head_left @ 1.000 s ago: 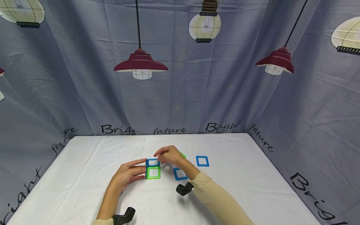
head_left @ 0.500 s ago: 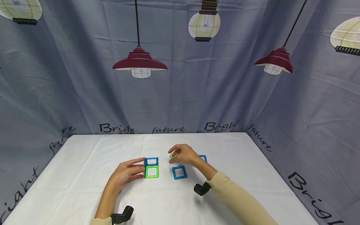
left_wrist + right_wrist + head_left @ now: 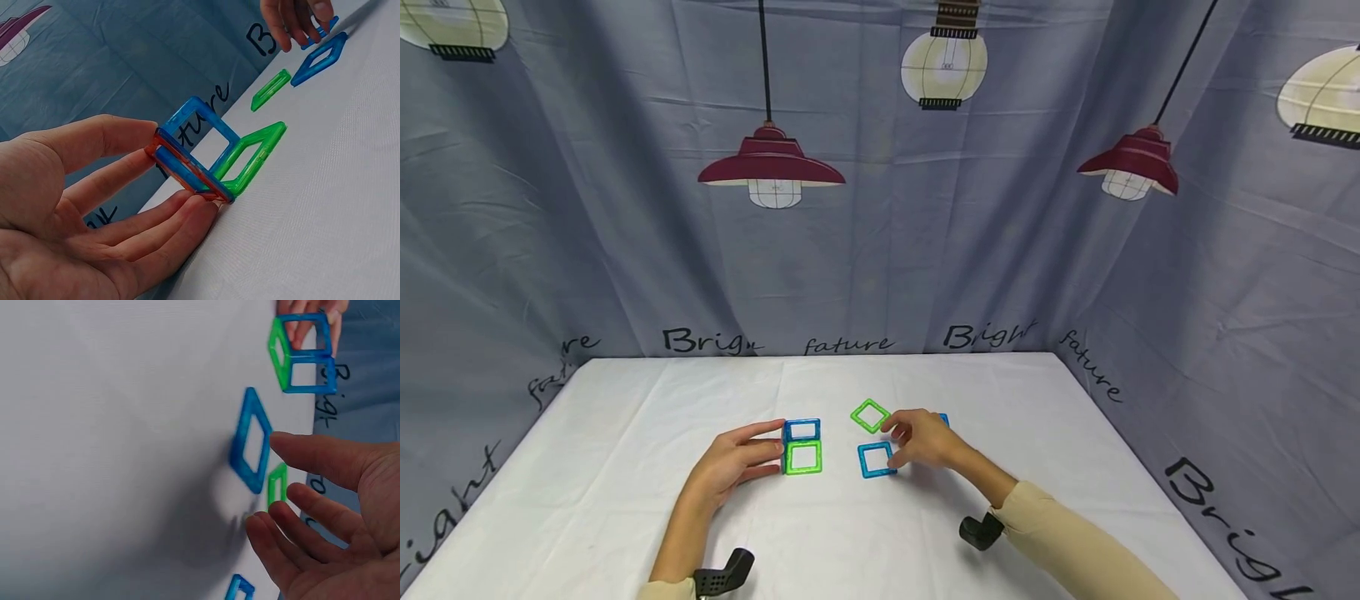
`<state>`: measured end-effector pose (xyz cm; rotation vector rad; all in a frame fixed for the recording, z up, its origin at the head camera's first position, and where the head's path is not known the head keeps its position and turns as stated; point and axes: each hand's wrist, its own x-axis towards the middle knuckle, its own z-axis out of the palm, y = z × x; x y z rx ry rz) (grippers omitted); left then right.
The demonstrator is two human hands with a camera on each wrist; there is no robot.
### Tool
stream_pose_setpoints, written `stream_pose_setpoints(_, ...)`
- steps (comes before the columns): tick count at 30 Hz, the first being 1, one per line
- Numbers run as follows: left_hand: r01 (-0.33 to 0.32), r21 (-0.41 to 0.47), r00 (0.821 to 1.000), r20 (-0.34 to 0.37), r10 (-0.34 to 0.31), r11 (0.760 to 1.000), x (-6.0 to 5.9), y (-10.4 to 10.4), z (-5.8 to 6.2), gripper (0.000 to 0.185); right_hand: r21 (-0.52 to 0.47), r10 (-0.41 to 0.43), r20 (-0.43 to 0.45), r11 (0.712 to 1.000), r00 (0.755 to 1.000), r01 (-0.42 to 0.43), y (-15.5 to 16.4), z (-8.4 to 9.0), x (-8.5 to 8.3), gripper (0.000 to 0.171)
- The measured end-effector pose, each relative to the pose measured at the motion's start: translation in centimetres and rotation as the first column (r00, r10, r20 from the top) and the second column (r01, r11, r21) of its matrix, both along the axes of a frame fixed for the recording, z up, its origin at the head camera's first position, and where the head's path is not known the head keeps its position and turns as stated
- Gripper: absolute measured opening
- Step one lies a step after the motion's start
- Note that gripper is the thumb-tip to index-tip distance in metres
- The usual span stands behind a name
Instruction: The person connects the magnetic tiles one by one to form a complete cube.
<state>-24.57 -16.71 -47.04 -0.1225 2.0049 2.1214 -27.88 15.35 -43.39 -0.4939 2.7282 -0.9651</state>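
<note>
Magnetic tiles form a corner on the left. An upright blue tile [image 3: 215,131] stands at its back and a green tile [image 3: 803,472] lies flat in front. Another upright blue tile [image 3: 199,167] forms the left side. My left hand [image 3: 730,467] touches that side with extended fingertips. To the right, my right hand [image 3: 928,437] is beside a loose blue tile [image 3: 240,440], its thumb tip right at the tile's edge. The right fingers are relaxed and apart, with nothing between them. Just beyond lies a loose green tile [image 3: 860,407], turned like a diamond.
Another blue tile [image 3: 944,419] lies farther right, partly hidden behind the right hand. A white cloth [image 3: 1075,517] covers the table. A grey-blue curtain [image 3: 880,275] with printed lamps hangs behind and at the sides.
My right hand has moved right from the tile corner, passed over the loose green tile and left it lying turned, then come nearer to the loose blue tile. The left hand stays at the corner.
</note>
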Motion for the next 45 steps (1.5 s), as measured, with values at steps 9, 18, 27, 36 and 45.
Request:
stream_pose_setpoints(9,-0.004,0.0,1.0,0.01,0.004,1.0,0.1,0.0,-0.1,0.053,0.019,-0.019,-0.03,1.0,0.999,0.02,0.3,-1.8,0.6,0.051)
stream_pose_setpoints(18,0.009,0.012,1.0,0.008,-0.009,1.0,0.0,0.0,-0.2,0.055,0.044,-0.02,-0.056,0.999,0.998,0.023,0.0,-2.1,0.8,0.048)
stream_pose_setpoints(27,0.011,0.009,1.0,0.012,-0.011,1.0,0.1,0.0,-0.1,0.054,0.049,-0.013,-0.051,0.999,0.999,0.015,-0.2,-2.2,0.5,0.05)
stream_pose_setpoints(36,0.012,-0.008,1.0,0.009,-0.012,1.0,0.0,-0.1,0.0,0.053,0.037,0.002,-0.052,0.999,0.999,0.0,-1.8,-2.4,0.4,0.05)
stream_pose_setpoints(45,-0.002,-0.026,1.0,0.011,0.003,1.0,0.0,-0.1,0.1,0.053,0.028,0.015,-0.083,1.0,0.996,-0.012,-3.9,-2.3,0.3,0.048)
